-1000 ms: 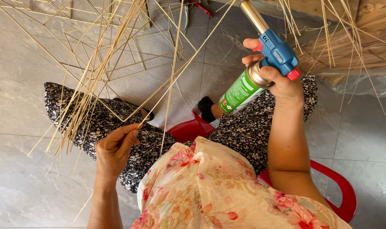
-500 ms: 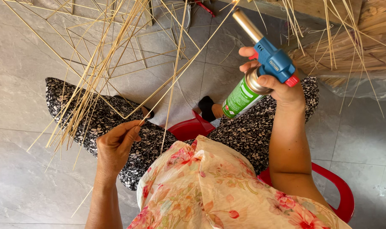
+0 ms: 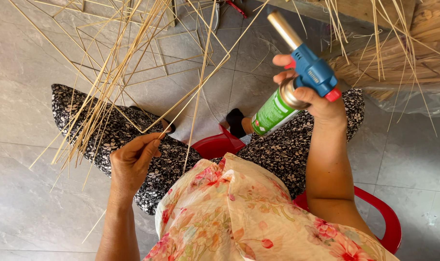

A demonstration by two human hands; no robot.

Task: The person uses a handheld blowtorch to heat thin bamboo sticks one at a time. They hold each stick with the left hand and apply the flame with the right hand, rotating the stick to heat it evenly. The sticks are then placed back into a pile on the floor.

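holding a bent strip of the thin bamboo strips (image 3: pixel 133 72), the left hand (image 3: pixel 133 162) sits at lower left of the frame, thumb and fingers pinched shut on the strip close to its bend. from the pinch, the strips fan up and to the left toward the upper left of the frame, and one long strip runs up and to the right toward the top centre.

the right hand (image 3: pixel 321 104) is at centre right, clenched around the gas torch (image 3: pixel 297 77) at the neck where the blue head joins the green canister. the torch's long axis runs diagonally: canister base at lower left, brass nozzle (image 3: pixel 283 29) at upper right, pointing toward the top of the frame and away from the strips. no flame is visible.

the pinched bend lies to the left of and below the torch, well apart from the nozzle. the canister end is the part of the torch nearest to the strips. the left hand is the nearer hand to the bend.

below both hands: patterned trousers (image 3: pixel 108 130), a red stool (image 3: pixel 220 142), and the tiled floor (image 3: pixel 26 96).
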